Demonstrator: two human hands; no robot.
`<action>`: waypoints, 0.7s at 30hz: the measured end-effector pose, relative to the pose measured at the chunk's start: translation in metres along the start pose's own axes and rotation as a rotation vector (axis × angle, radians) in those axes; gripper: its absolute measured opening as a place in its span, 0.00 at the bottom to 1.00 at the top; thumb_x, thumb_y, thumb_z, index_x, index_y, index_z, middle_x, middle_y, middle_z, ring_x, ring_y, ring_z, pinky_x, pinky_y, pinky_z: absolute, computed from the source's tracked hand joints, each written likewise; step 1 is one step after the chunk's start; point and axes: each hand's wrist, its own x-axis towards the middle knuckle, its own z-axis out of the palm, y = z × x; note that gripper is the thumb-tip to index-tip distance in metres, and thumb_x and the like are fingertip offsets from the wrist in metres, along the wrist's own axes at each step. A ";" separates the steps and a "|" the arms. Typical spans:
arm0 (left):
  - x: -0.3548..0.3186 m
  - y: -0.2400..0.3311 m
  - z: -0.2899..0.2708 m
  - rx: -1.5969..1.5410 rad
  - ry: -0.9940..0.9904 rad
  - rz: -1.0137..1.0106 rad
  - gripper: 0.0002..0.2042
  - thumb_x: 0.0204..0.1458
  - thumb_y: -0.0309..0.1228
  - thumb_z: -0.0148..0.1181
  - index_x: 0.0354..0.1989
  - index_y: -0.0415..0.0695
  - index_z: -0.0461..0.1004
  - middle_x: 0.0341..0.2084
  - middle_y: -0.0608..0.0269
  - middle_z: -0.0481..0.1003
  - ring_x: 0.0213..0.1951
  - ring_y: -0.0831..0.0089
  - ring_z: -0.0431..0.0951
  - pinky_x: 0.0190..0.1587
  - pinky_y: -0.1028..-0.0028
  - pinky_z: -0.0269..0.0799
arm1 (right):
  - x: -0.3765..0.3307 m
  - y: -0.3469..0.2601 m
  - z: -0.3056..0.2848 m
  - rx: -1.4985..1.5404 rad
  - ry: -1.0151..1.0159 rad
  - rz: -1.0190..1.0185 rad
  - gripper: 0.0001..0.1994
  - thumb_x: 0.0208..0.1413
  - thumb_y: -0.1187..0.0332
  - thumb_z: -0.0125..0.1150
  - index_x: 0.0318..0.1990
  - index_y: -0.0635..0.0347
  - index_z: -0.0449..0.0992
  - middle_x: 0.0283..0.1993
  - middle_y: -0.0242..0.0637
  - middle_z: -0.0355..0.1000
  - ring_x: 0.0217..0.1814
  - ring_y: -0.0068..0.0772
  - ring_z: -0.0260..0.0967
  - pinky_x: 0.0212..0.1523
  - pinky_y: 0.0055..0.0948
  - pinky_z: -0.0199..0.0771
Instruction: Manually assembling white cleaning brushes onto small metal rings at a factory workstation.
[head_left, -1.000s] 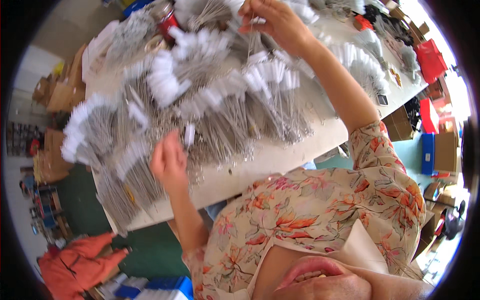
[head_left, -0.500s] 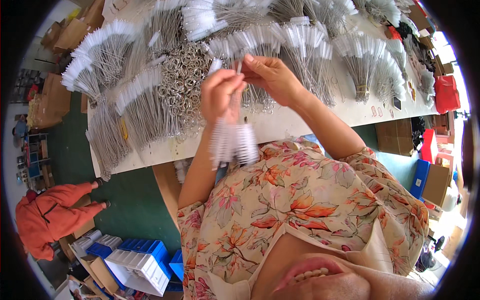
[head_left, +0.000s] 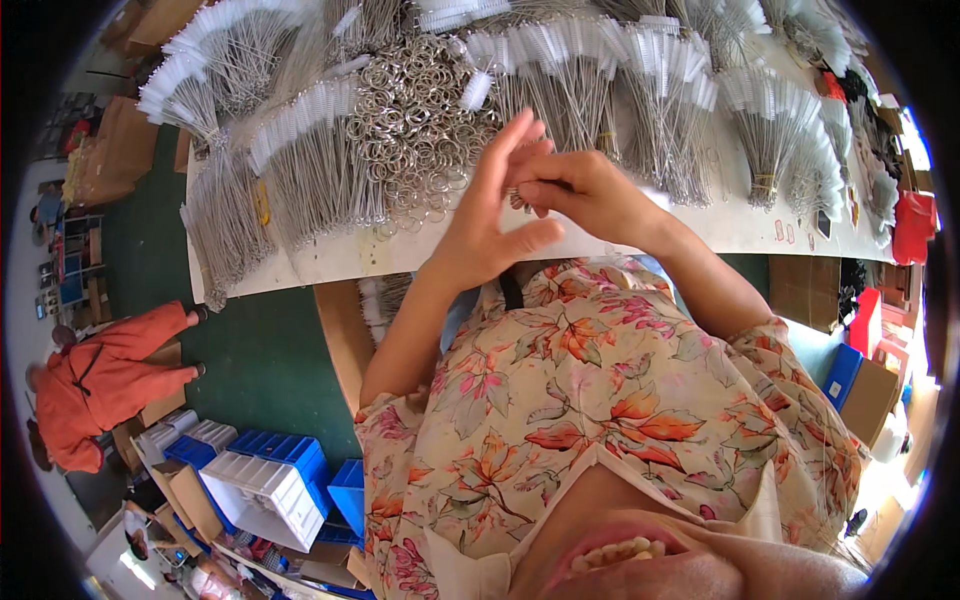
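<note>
My left hand (head_left: 490,205) has its fingers stretched out and its thumb spread apart, close beside the right. My right hand (head_left: 590,195) is closed, its curled fingers around thin wire brushes whose metal loop ends (head_left: 517,200) show at the fingertips. A bit of white bristle (head_left: 656,197) peeks out by the right wrist; the rest of these brushes is hidden behind the hand. Beyond my hands lies a pile of metal split rings (head_left: 415,110), with one white brush head (head_left: 477,91) at its right edge. Bundles of wire brushes (head_left: 570,95) fan out beside the pile.
More brush bundles (head_left: 765,135) cover the white table (head_left: 350,262) to both sides. A red bag (head_left: 914,228) hangs at the far right. To the left, a person in orange (head_left: 115,380) bends over near blue and white crates (head_left: 265,500) on the green floor.
The brushes hanging below my left hand have gone from there, and bristles now show by the right wrist. My left fingers have opened out. Both hands have come lower and right in view.
</note>
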 end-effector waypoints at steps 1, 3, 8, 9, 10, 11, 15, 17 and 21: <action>0.002 0.001 -0.010 0.006 -0.004 0.004 0.35 0.41 0.32 0.68 0.58 0.44 0.56 0.52 0.53 0.62 0.50 0.63 0.67 0.49 0.68 0.64 | 0.001 0.005 -0.004 0.084 -0.017 0.024 0.06 0.55 0.69 0.53 0.34 0.63 0.73 0.25 0.32 0.70 0.28 0.20 0.68 0.29 0.23 0.67; 0.000 0.007 -0.029 0.726 -0.113 0.299 0.17 0.44 0.29 0.66 0.42 0.43 0.70 0.41 0.56 0.71 0.41 0.65 0.72 0.42 0.70 0.67 | -0.004 -0.007 -0.010 0.145 -0.110 0.138 0.07 0.57 0.69 0.52 0.34 0.63 0.73 0.24 0.30 0.69 0.26 0.18 0.65 0.27 0.21 0.65; 0.001 0.013 -0.017 0.815 -0.140 0.424 0.08 0.44 0.28 0.65 0.31 0.41 0.73 0.26 0.61 0.74 0.28 0.67 0.74 0.34 0.72 0.68 | -0.019 -0.006 -0.019 0.399 -0.312 0.401 0.08 0.57 0.67 0.53 0.31 0.61 0.73 0.25 0.27 0.70 0.21 0.19 0.65 0.24 0.22 0.65; 0.009 0.009 -0.024 0.814 -0.146 0.425 0.08 0.44 0.28 0.65 0.31 0.41 0.73 0.26 0.61 0.74 0.28 0.67 0.74 0.34 0.72 0.68 | -0.024 0.005 -0.021 0.401 -0.307 0.399 0.08 0.57 0.67 0.53 0.31 0.61 0.73 0.25 0.27 0.70 0.21 0.19 0.65 0.24 0.22 0.65; 0.021 0.006 -0.038 0.803 -0.007 0.230 0.07 0.44 0.28 0.64 0.30 0.43 0.74 0.27 0.61 0.73 0.29 0.65 0.74 0.32 0.71 0.68 | -0.030 0.017 -0.022 -0.153 -0.172 0.258 0.06 0.54 0.68 0.54 0.31 0.60 0.73 0.26 0.30 0.71 0.23 0.24 0.68 0.24 0.25 0.66; 0.035 0.004 -0.053 0.787 0.131 0.032 0.05 0.44 0.28 0.63 0.29 0.45 0.75 0.29 0.61 0.73 0.29 0.63 0.74 0.30 0.71 0.69 | -0.038 0.027 -0.023 -0.698 -0.026 0.105 0.04 0.51 0.70 0.55 0.31 0.60 0.74 0.27 0.33 0.73 0.25 0.29 0.71 0.25 0.28 0.68; 0.070 -0.021 -0.127 1.434 0.169 0.237 0.06 0.43 0.28 0.64 0.29 0.43 0.75 0.31 0.62 0.72 0.33 0.63 0.73 0.35 0.71 0.68 | -0.050 0.061 0.000 -1.220 -0.265 0.240 0.05 0.45 0.72 0.54 0.30 0.56 0.75 0.29 0.37 0.72 0.32 0.44 0.73 0.30 0.40 0.70; 0.076 -0.025 -0.134 1.544 0.114 0.279 0.06 0.42 0.28 0.64 0.28 0.43 0.76 0.32 0.62 0.72 0.33 0.63 0.72 0.35 0.71 0.68 | -0.050 0.063 0.000 -1.094 -0.126 0.189 0.04 0.47 0.71 0.55 0.30 0.55 0.75 0.29 0.37 0.72 0.32 0.46 0.72 0.31 0.41 0.71; 0.074 -0.026 -0.133 1.412 0.097 0.311 0.05 0.44 0.27 0.64 0.27 0.42 0.75 0.29 0.63 0.73 0.31 0.69 0.73 0.33 0.73 0.67 | -0.045 0.040 -0.019 -0.861 -0.057 0.237 0.04 0.49 0.70 0.55 0.29 0.57 0.75 0.29 0.38 0.73 0.30 0.42 0.72 0.30 0.35 0.71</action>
